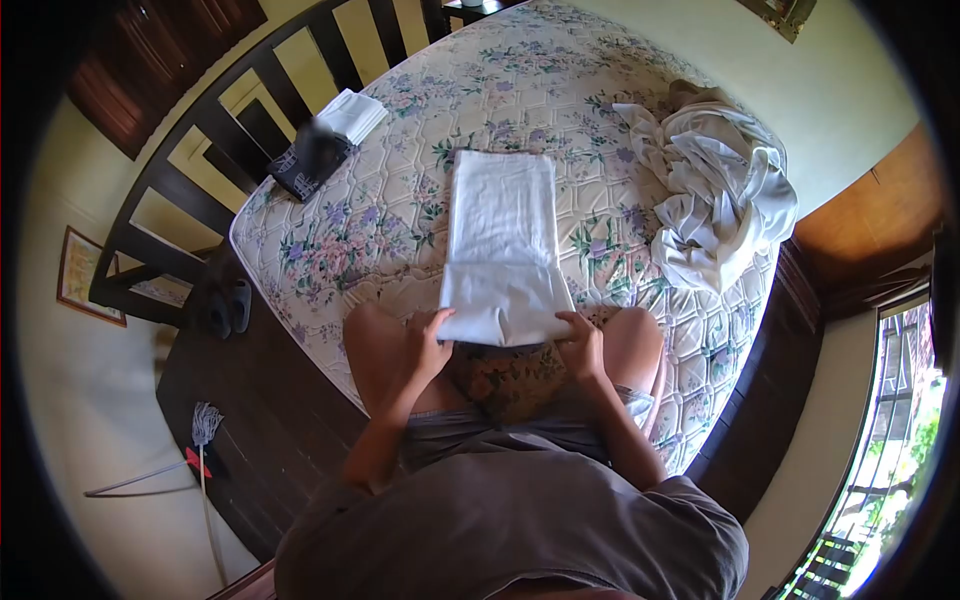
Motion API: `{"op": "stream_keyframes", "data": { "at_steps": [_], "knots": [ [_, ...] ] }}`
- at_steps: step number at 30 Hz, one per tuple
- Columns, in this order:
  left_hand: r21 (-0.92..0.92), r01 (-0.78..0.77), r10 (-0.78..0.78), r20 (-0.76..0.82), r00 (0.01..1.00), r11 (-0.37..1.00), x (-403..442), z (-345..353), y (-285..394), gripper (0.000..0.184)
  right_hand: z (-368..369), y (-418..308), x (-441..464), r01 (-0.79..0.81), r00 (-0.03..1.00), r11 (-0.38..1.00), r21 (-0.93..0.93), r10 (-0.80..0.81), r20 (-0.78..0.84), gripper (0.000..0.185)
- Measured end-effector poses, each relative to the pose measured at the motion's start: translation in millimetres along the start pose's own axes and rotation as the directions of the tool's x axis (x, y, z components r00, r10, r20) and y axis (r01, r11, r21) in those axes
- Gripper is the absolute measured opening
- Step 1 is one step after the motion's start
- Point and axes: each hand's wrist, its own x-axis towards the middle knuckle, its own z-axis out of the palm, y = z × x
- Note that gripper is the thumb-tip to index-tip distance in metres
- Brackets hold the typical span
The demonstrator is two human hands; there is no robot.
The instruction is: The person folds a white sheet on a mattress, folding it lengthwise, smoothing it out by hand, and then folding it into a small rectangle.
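Observation:
A white cloth (pixel 503 215), folded into a long rectangle, lies on the floral mattress (pixel 400 245) in front of my crossed legs. Its near end is a wider flap with a crease across it. My left hand (pixel 432 335) pinches the near left corner of the cloth. The near right corner is gripped by my right hand (pixel 580 342). Between the hands the near edge is stretched almost straight, with small wrinkles.
Crumpled white fabric (pixel 710 190) lies at the mattress's right side. Folded white cloths (pixel 352 115) and a dark patterned item (pixel 305 165) sit by the dark headboard (pixel 230 125). A mop (pixel 206 425) and slippers (pixel 240 305) are at the left.

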Motion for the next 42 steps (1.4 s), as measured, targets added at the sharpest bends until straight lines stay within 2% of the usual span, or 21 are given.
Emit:
{"op": "stream_keyframes", "data": {
  "at_steps": [3, 5, 7, 9, 11, 13, 14, 16, 17, 19, 20, 21, 27, 29, 31, 33, 34, 36, 38, 40, 42],
  "knots": [
    [0.231, -0.143, 0.104, 0.174, 0.979, 0.962, 22, -62, 87, 0.042, -26, -28, -9, 0.03, 0.999, 0.999, -0.04, -0.029, 0.018, 0.042],
    [0.146, -0.164, 0.141, 0.159, 0.977, 0.976, 38, -72, 101, 0.031, -42, -38, 0, 0.092, 0.995, 0.989, -0.114, -0.086, 0.055, 0.041],
    [0.065, -0.238, 0.23, 0.111, 0.967, 0.969, 59, -71, 84, 0.035, -41, -19, 26, 0.205, 0.979, 0.978, -0.045, -0.204, 0.01, 0.038],
    [-0.17, -0.252, 0.256, 0.006, 0.967, 0.953, 89, -51, 42, 0.038, -31, 8, 65, 0.361, 0.931, 0.932, 0.027, -0.359, -0.057, 0.041],
    [-0.387, 0.087, -0.05, 0.105, 0.993, 0.918, 120, -28, 20, 0.042, -10, 41, 109, 0.072, 0.996, 0.894, 0.441, -0.09, 0.02, 0.05],
    [-0.487, 0.292, -0.276, 0.107, 0.955, 0.823, 150, 4, -14, 0.048, 7, 24, 142, -0.06, 0.997, 0.857, 0.512, 0.073, -0.007, 0.061],
    [-0.457, 0.24, -0.285, -0.031, 0.958, 0.856, 158, 29, -49, 0.063, 22, 41, 155, -0.15, 0.985, 0.839, 0.523, 0.172, 0.007, 0.067],
    [-0.05, 0.393, -0.388, 0.08, 0.918, 0.918, 147, 38, -50, 0.069, 71, 110, 161, -0.245, 0.966, 0.967, 0.071, 0.25, -0.071, 0.07],
    [0.168, 0.43, -0.451, 0.113, 0.885, 0.887, 139, 40, -47, 0.072, 84, 128, 158, -0.292, 0.954, 0.942, -0.163, 0.274, -0.123, 0.072],
    [0.3, 0.415, -0.455, 0.075, 0.888, 0.859, 123, 47, -39, 0.076, 78, 107, 132, -0.274, 0.957, 0.96, -0.052, 0.266, -0.119, 0.076],
    [0.321, 0.296, -0.293, -0.058, 0.954, 0.9, 109, 62, -65, 0.075, 82, 105, 124, -0.244, 0.957, 0.965, -0.093, 0.225, -0.182, 0.07],
    [0.31, 0.341, -0.368, 0.029, 0.929, 0.887, 104, 61, -71, 0.086, 78, 94, 123, -0.255, 0.957, 0.965, -0.065, 0.243, -0.161, 0.068],
    [0.239, 0.434, -0.461, 0.069, 0.885, 0.868, 95, 33, -41, 0.054, 64, 82, 108, -0.295, 0.949, 0.949, 0.111, 0.305, -0.082, 0.066],
    [0.209, 0.46, -0.494, 0.154, 0.856, 0.863, 90, 17, -36, 0.048, 51, 93, 102, -0.354, 0.934, 0.935, 0.033, 0.351, 0.066, 0.077],
    [0.253, 0.421, -0.491, 0.446, 0.748, 0.871, 76, -9, -41, 0.058, 40, 123, 84, -0.317, 0.918, 0.942, -0.113, 0.334, 0.215, 0.082],
    [0.329, 0.318, -0.456, 0.699, 0.551, 0.889, 60, -27, -39, 0.064, -2, 79, 63, -0.3, 0.773, 0.952, -0.062, 0.281, 0.569, 0.089],
    [0.399, 0.274, -0.483, 0.694, 0.534, 0.875, 55, -29, -29, 0.068, -17, 61, 56, -0.299, 0.655, 0.953, -0.036, 0.233, 0.719, 0.093],
    [0.527, 0.177, -0.537, 0.677, 0.504, 0.831, 49, -26, -7, 0.075, 2, 95, 54, -0.312, 0.764, 0.948, -0.062, 0.289, 0.577, 0.095],
    [0.481, 0.347, -0.563, 0.434, 0.703, 0.805, 45, -7, -5, 0.081, 7, 97, 53, -0.328, 0.825, 0.936, -0.126, 0.349, 0.445, 0.102],
    [0.378, 0.488, -0.607, 0.328, 0.724, 0.787, 65, 5, -13, 0.093, 13, 85, 72, -0.344, 0.856, 0.913, -0.221, 0.401, 0.325, 0.114],
    [0.233, 0.602, -0.645, 0.294, 0.705, 0.764, 90, 11, -13, 0.102, 30, 102, 96, -0.357, 0.877, 0.931, -0.076, 0.362, 0.317, 0.112]
  ]
}}
